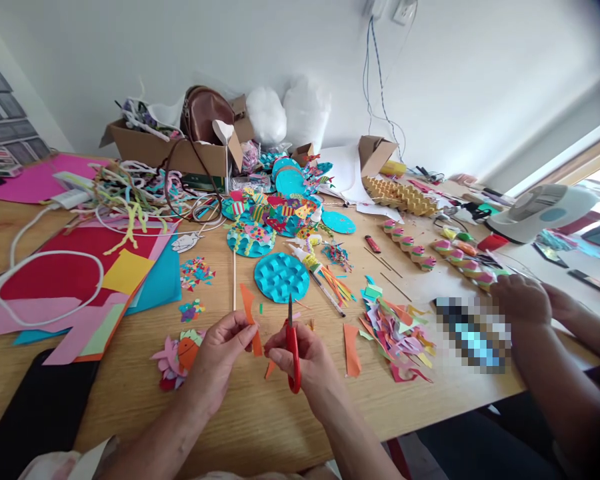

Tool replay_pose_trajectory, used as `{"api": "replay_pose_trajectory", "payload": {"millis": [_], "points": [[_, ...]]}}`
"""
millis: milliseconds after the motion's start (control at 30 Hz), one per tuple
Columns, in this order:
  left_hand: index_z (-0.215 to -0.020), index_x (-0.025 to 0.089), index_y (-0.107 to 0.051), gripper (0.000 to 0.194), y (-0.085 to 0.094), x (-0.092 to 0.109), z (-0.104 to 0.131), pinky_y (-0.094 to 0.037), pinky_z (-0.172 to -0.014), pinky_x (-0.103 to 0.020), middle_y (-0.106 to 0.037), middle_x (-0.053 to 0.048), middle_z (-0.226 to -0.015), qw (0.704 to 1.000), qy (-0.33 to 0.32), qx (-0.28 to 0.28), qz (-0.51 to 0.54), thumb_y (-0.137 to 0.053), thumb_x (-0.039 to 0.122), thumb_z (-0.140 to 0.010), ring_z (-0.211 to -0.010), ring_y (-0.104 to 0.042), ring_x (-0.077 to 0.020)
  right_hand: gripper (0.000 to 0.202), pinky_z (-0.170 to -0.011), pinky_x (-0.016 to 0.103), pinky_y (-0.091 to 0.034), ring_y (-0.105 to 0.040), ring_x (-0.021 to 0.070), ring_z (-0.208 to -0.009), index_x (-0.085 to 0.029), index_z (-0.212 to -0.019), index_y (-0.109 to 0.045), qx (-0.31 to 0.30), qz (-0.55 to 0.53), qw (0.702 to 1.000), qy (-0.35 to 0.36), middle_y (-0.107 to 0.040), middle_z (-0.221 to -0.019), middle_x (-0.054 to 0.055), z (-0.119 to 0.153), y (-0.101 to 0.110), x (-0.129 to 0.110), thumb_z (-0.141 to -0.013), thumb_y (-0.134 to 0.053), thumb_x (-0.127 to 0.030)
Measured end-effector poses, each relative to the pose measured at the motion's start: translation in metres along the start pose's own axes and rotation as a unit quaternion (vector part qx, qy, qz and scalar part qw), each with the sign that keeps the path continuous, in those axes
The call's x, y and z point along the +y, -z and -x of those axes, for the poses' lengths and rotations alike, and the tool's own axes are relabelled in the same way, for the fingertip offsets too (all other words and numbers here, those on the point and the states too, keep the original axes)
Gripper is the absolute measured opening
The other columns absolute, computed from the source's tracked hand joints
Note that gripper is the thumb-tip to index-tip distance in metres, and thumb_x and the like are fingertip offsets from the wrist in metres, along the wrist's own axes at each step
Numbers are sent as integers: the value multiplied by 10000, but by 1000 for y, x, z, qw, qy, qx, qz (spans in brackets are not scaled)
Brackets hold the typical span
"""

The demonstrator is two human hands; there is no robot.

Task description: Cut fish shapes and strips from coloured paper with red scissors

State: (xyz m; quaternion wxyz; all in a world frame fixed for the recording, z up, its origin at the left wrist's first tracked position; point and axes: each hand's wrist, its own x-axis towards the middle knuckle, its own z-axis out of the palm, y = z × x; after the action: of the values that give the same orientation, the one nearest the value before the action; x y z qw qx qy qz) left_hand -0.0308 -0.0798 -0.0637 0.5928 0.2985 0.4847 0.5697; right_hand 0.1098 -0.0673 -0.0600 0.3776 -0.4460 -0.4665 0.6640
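Note:
Between the thumb and fingers of my left hand (229, 340) is a strip of orange paper (248, 301), held upright over the table. My right hand (300, 353) grips red-handled scissors (292, 347), their dark blades pointing away from me and looking closed. Just beyond the blades lies a round blue disc (281, 277) covered in curled scale shapes. Another orange paper piece (351, 350) rests to the right of my right hand. Left of my left wrist sits a small pile of cut paper shapes (173, 360), one of them an orange fish.
Paper scraps (395, 333) are heaped right of centre. A glue bottle (305, 257) and a pen (333, 298) lie past the disc. Coloured sheets (45, 273) and a white cable (100, 267) cover the left. Another person's hands (523, 300) work at the right.

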Motion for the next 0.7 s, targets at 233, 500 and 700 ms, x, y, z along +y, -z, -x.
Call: {"api": "replay_pose_trajectory", "payload": {"millis": [233, 500, 700], "points": [[-607, 166, -588, 107, -4, 1, 2, -355, -535, -207, -502, 29, -561, 999, -6, -4, -49, -638, 235, -672, -556, -427, -108, 257, -481, 213, -345, -447, 98, -520, -186, -641, -472, 7, 42, 999, 5, -506, -576, -45, -3, -7, 9, -586, -697, -299], [-620, 183, -605, 131, 0, 3, 3, -363, -549, -225, -542, 8, -585, 978, -25, -122, -167, -561, 236, -732, -585, -472, -144, 183, -465, 203, -317, -419, 97, -525, -189, -649, -468, 19, 191, 981, 31, -492, -586, -42, -2, 7, -3, -643, -630, -273], [-765, 203, -666, 104, 1, -1, 0, -419, -661, -254, -636, -8, -701, 980, -35, -124, -153, -575, 209, -716, -702, -554, -179, 181, -483, 198, -327, -420, 97, -542, -181, -664, -472, 8, 210, 977, 46, -490, -589, -39, 2, 6, -5, -686, -609, -297]]}}
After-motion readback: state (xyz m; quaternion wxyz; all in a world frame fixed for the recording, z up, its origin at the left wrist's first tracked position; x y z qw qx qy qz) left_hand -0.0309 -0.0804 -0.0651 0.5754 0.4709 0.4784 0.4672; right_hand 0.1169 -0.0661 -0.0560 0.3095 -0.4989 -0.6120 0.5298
